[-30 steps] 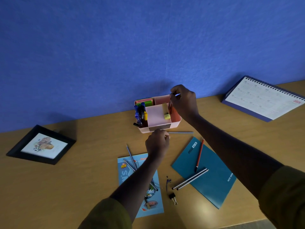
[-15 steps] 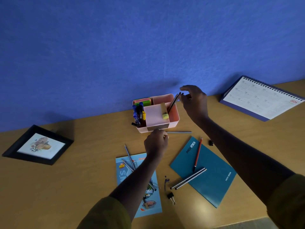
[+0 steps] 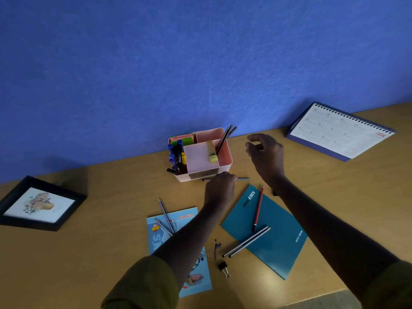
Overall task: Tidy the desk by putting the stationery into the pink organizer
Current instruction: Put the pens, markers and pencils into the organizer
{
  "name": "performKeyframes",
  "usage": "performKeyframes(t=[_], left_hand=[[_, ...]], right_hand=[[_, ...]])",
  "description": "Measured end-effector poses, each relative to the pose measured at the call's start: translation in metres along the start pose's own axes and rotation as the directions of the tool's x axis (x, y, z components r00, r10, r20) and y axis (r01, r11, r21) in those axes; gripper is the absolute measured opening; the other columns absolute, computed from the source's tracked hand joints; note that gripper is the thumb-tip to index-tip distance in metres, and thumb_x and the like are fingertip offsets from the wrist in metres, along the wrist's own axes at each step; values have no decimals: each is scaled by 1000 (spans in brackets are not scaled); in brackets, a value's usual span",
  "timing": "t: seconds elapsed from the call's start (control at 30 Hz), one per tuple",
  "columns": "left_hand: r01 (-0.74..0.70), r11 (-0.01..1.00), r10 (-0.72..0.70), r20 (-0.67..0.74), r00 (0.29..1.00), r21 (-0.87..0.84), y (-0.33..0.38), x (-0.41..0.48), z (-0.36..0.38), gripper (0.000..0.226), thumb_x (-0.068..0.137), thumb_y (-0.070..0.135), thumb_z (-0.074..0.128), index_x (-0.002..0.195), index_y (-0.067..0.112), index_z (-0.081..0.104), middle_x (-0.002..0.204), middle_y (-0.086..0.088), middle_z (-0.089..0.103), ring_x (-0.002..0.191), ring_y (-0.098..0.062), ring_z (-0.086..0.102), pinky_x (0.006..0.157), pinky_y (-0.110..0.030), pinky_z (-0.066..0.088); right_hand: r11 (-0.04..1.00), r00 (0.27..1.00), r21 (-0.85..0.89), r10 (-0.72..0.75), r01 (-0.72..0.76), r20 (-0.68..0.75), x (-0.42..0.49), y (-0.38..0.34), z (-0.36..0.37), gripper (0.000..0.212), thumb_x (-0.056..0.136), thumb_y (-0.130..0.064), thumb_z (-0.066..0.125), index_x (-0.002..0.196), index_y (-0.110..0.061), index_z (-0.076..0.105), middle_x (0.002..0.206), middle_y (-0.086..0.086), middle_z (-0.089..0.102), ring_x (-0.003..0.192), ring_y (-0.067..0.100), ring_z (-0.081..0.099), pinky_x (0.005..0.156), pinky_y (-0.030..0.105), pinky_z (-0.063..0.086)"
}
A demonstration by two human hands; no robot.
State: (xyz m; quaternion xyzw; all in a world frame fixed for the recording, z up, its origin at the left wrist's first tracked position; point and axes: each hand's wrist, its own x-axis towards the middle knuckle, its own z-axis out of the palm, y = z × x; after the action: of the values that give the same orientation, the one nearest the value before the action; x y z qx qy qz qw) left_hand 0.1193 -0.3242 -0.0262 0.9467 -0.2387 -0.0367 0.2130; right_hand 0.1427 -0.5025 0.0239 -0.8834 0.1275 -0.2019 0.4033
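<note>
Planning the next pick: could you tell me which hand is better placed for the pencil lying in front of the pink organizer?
Left, probably: the left hand is curled on that pencil; the right hand hovers empty beside the organizer.

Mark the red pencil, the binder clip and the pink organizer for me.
red pencil (image 3: 258, 208): head view, middle of the shaft.
binder clip (image 3: 223, 266): head view, black body.
pink organizer (image 3: 208, 135): head view, inside of the back wall.

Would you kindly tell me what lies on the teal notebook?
A red pencil and two grey pencils lying side by side; the right forearm hides the notebook's far-right edge.
</note>
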Motion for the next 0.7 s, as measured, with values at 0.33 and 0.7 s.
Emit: performKeyframes(t=[0.33, 0.7], left_hand=[[-236, 961, 195, 250, 948, 143, 25, 31, 29, 17, 84, 1, 79, 96, 9, 72, 94, -10, 69, 89, -25, 66, 64, -34, 55], [-244, 942, 181, 262, 948, 230, 24, 47, 37, 29, 81, 1, 81, 108, 11, 73, 97, -10, 74, 88, -28, 70, 66, -39, 58]], right_hand=[[967, 966, -6, 254, -254, 37, -125, 29, -46, 18, 97, -7, 73, 105, -22, 78, 91, -11, 76, 77, 5, 74, 68, 35, 63], [852, 852, 34, 521, -523, 59, -204, 48, -75, 32, 95, 3, 70, 95, -28, 77, 87, -6, 77, 74, 11, 76, 63, 34, 65]])
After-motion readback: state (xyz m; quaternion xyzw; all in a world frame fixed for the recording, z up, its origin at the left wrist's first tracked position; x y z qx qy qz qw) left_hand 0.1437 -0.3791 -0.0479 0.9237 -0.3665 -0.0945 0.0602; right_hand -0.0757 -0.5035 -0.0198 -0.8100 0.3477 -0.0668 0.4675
